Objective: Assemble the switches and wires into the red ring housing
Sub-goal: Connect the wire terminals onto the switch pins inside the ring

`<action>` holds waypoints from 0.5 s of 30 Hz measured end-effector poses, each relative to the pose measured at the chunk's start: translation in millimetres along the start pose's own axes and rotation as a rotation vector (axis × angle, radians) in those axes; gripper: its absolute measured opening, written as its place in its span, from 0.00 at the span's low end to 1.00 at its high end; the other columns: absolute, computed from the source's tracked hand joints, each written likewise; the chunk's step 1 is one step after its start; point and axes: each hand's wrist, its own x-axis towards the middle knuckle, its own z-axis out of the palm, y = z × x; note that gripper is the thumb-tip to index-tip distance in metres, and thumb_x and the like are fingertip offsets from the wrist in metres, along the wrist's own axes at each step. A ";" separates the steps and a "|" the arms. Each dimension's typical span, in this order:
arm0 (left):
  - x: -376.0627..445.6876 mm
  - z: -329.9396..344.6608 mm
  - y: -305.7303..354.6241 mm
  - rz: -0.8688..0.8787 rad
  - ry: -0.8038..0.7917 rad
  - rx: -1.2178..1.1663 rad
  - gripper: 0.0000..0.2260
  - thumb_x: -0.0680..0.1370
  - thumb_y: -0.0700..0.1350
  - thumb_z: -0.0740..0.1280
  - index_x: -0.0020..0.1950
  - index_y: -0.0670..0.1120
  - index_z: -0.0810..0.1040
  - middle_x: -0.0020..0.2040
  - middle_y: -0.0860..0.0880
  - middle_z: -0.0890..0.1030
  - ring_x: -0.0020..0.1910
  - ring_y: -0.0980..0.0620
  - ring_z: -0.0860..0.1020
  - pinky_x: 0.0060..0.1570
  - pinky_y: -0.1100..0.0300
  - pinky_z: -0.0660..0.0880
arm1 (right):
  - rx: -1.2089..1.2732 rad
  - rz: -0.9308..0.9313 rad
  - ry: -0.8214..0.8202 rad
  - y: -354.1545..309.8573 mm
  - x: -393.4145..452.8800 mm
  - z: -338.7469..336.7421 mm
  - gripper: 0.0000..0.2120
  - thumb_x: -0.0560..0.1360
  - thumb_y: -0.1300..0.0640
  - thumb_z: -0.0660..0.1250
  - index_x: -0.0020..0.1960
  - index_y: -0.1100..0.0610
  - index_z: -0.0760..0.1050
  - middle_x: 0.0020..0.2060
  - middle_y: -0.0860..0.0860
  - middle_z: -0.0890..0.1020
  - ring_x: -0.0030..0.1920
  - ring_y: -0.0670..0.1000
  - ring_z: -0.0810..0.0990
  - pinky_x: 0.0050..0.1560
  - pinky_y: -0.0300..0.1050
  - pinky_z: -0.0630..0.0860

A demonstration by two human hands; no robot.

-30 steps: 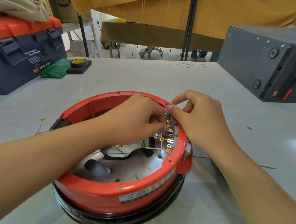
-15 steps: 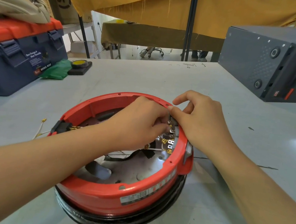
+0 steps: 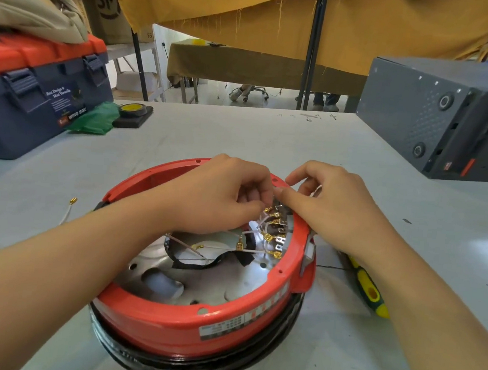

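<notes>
Both hands (image 3: 268, 196) slightly lower, fingers curled over switch terminals (image 3: 276, 226).

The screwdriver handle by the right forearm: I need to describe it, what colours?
Yellow and green screwdriver handle, seen in the head view.

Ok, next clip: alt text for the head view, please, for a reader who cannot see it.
Both hands, left hand and right hand, work at brass-tipped white wires inside the far right wall of a red ring housing on a grey table. A yellow-green screwdriver lies to its right, a toolbox far left.
</notes>
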 end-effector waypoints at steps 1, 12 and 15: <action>-0.2 -1.0 0.9 -0.004 -0.004 -0.015 0.06 0.72 0.35 0.66 0.42 0.47 0.79 0.34 0.49 0.80 0.32 0.56 0.78 0.34 0.67 0.72 | -0.014 0.009 -0.025 -0.2 -0.1 -0.8 0.11 0.71 0.45 0.69 0.49 0.50 0.76 0.33 0.45 0.78 0.32 0.37 0.75 0.29 0.30 0.68; -0.2 -9.1 7.0 0.001 -0.272 0.047 0.04 0.70 0.49 0.73 0.44 0.54 0.82 0.37 0.57 0.80 0.38 0.59 0.77 0.38 0.69 0.71 | 0.005 0.041 -0.060 -1.4 -1.4 0.7 0.12 0.73 0.45 0.66 0.51 0.52 0.73 0.34 0.48 0.78 0.25 0.43 0.75 0.25 0.39 0.70; 0.8 -8.9 5.5 -0.003 -0.264 0.058 0.03 0.70 0.47 0.74 0.43 0.54 0.83 0.38 0.56 0.80 0.39 0.60 0.77 0.40 0.67 0.72 | -0.019 0.034 -0.044 -1.3 -1.3 1.3 0.11 0.73 0.45 0.66 0.50 0.51 0.74 0.33 0.47 0.78 0.27 0.42 0.76 0.26 0.37 0.70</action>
